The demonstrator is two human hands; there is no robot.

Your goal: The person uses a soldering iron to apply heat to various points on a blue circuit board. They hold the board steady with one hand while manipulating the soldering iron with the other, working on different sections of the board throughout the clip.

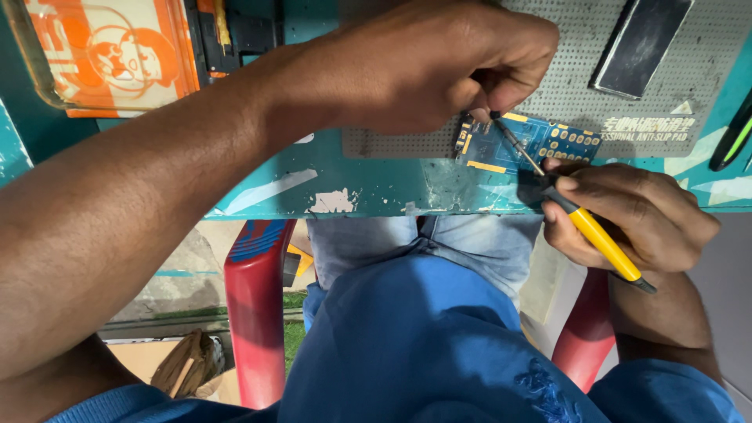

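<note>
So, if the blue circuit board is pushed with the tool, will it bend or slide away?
The blue circuit board looks thin, flat and rigid, so it probably stays stiff rather than bending. It seems light and would likely slide, but the left hand pins its edge on the perforated grey mat. The yellow-handled screwdriver in the right hand could scratch its exposed pads.

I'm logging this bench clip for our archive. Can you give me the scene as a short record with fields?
Setting: teal workbench with a grey perforated anti-slip mat
Left hand: fingers pinched at the edge of a blue circuit board, steadying it
Right hand: holds a yellow-handled screwdriver, tip on the board
Nearby: dark flat slab on the mat, orange box at far left
Seat: red chair
</note>
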